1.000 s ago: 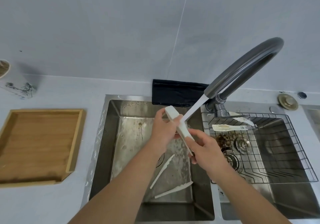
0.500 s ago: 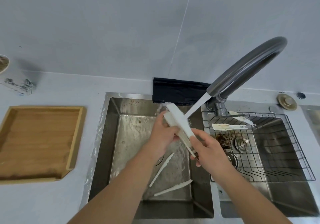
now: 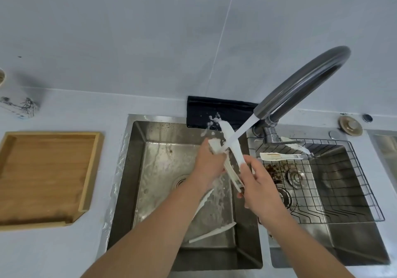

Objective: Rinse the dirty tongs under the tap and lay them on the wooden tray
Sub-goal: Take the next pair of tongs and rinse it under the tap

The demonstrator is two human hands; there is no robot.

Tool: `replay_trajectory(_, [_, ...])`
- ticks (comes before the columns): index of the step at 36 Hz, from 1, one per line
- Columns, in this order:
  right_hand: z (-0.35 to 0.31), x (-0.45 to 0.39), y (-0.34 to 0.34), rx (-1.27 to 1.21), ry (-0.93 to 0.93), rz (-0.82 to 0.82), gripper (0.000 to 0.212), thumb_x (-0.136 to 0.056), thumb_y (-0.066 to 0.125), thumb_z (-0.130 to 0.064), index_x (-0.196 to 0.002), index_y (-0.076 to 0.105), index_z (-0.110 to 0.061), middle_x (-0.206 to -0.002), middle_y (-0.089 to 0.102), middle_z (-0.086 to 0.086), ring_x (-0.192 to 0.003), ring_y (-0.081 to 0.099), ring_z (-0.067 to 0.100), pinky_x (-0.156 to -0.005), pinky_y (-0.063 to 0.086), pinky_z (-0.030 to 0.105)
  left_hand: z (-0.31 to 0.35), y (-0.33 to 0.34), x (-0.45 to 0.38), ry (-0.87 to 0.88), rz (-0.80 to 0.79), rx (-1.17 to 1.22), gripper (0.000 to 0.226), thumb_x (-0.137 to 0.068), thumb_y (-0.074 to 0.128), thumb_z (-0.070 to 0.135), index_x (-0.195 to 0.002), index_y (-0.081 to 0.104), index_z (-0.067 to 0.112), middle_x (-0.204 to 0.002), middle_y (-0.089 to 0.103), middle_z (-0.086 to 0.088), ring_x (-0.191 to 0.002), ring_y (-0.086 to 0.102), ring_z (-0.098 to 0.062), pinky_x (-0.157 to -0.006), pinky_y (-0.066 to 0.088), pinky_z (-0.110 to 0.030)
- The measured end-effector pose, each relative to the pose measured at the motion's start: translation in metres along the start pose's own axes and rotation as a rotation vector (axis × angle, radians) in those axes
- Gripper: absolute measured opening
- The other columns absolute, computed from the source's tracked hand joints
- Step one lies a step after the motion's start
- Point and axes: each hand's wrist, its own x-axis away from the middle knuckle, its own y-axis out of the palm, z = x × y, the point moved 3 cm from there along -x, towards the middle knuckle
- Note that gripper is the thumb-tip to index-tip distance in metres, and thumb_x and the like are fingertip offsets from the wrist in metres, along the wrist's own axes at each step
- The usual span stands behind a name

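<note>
Two hands work one pair of white tongs (image 3: 233,149) under the running tap (image 3: 300,86), so we judge the rinsing step to be under way. Our left hand (image 3: 209,164) curls its fingers round the lower arm near its broad tip, and our right hand (image 3: 257,183) pinches the hinge end; both are grasping the tongs, neither released. The stream (image 3: 242,129) strikes the upper arm and sprays droplets toward the back edge of the left basin (image 3: 163,161).

We hold the tongs above the middle of that basin, well apart from the wooden tray (image 3: 43,177), which sits on the desk (image 3: 53,254) to the left of the sink. We reckon the next move calls for turning the tongs so the water reaches the inner faces, then carrying them leftward over the basin rim to the tray.

By the look of them the tongs are smooth plastic, long and flat, with arms flaring at the tips. Another white pair (image 3: 211,232) lies on the wet basin floor near its front edge. The basin is brushed steel, streaked and spotted. A soiled pair (image 3: 281,156) rests on the black wire rack (image 3: 343,183) across the right basin, where brown residue lies near the drain. The tray is pale wood with a raised lip and a notched front corner. A dark cloth (image 3: 214,110) hangs at the sink's back edge.
</note>
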Motion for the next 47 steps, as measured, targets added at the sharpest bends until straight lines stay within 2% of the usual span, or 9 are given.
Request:
replay_trajectory(3, [0.0,-0.003,0.002,0.039,-0.015,0.024,0.024,-0.107,0.035,-0.035,-0.124,0.052,-0.035,-0.077,0.064,-0.002,-0.062,0.06,0.015,-0.054,0.047,0.034,-0.007,0.008,0.006,0.015,-0.031,-0.02,0.048,-0.087,0.053,-0.009,-0.122,0.048,0.024,-0.105,0.066,-0.01,-0.083,0.069,-0.019,-0.072,0.063,-0.035])
replay_trajectory(10, [-0.009,0.004,0.011,0.176,-0.123,-0.006,0.032,-0.107,0.032,-0.037,-0.137,0.043,-0.036,-0.083,0.07,0.006,-0.067,0.066,0.021,-0.064,0.051,0.035,0.0,-0.006,-0.004,0.062,0.213,-0.199,0.025,-0.092,0.056,0.006,-0.114,0.051,0.018,-0.1,0.065,-0.001,-0.086,0.066,-0.016,-0.066,0.054,-0.028])
replay_trajectory(15, [-0.012,0.006,0.012,0.212,-0.161,0.009,0.035,-0.107,0.033,-0.037,-0.14,0.041,-0.032,-0.079,0.07,0.003,-0.06,0.064,0.015,-0.06,0.049,0.033,0.009,-0.008,-0.009,0.084,0.207,-0.453,0.031,-0.095,0.049,0.009,-0.125,0.053,0.002,-0.115,0.065,-0.018,-0.104,0.064,-0.036,-0.092,0.055,-0.046])
replay_trajectory(27, [-0.002,0.015,0.026,0.267,-0.134,-0.019,0.029,-0.106,0.031,-0.038,-0.134,0.04,-0.037,-0.07,0.067,0.004,-0.058,0.064,0.019,-0.056,0.048,0.034,0.009,-0.022,-0.019,0.074,0.164,-0.862,0.018,-0.098,0.046,0.007,-0.105,0.06,-0.001,-0.104,0.064,-0.015,-0.085,0.059,-0.028,-0.067,0.045,-0.028])
replay_trajectory(32, [0.005,0.021,0.014,0.272,-0.123,-0.004,0.036,-0.106,0.031,-0.038,-0.14,0.042,-0.034,-0.085,0.071,0.001,-0.071,0.067,0.013,-0.065,0.052,0.03,0.009,-0.03,-0.02,0.008,0.189,-0.698,0.028,-0.096,0.047,0.015,-0.105,0.068,-0.001,-0.101,0.071,-0.02,-0.094,0.07,-0.038,-0.082,0.059,-0.045])
replay_trajectory(34, [0.006,0.021,0.006,0.236,-0.119,0.013,0.034,-0.107,0.031,-0.035,-0.138,0.046,-0.03,-0.091,0.07,0.0,-0.073,0.063,0.007,-0.062,0.046,0.017,0.006,-0.028,-0.019,0.012,0.2,-0.562,0.023,-0.097,0.048,0.011,-0.09,0.068,0.0,-0.085,0.071,-0.019,-0.074,0.072,-0.031,-0.069,0.063,-0.043])
replay_trajectory(38, [0.008,0.017,-0.004,0.11,-0.086,0.025,0.023,-0.107,0.031,-0.035,-0.115,0.051,-0.042,-0.083,0.067,0.002,-0.056,0.053,0.01,-0.056,0.047,0.033,0.004,-0.019,-0.01,-0.031,0.154,-0.265,0.017,-0.097,0.054,0.007,-0.087,0.065,-0.001,-0.08,0.069,-0.014,-0.059,0.065,-0.016,-0.047,0.054,-0.022])
replay_trajectory(42, [0.008,0.014,-0.002,0.094,-0.086,0.028,0.024,-0.107,0.032,-0.037,-0.119,0.053,-0.038,-0.08,0.065,0.002,-0.055,0.053,0.01,-0.058,0.05,0.038,0.001,-0.007,0.0,-0.044,0.041,-0.242,0.018,-0.089,0.062,0.0,-0.104,0.061,0.009,-0.097,0.068,-0.009,-0.076,0.069,-0.02,-0.048,0.053,-0.019])
replay_trajectory(47, [0.007,0.018,0.006,0.151,-0.13,0.014,0.035,-0.106,0.032,-0.037,-0.134,0.052,-0.028,-0.09,0.068,-0.006,-0.074,0.062,0.004,-0.069,0.048,0.023,0.004,-0.018,-0.011,-0.014,0.167,-0.374,0.021,-0.09,0.054,0.006,-0.11,0.058,0.01,-0.094,0.065,-0.008,-0.077,0.066,-0.021,-0.061,0.06,-0.034])
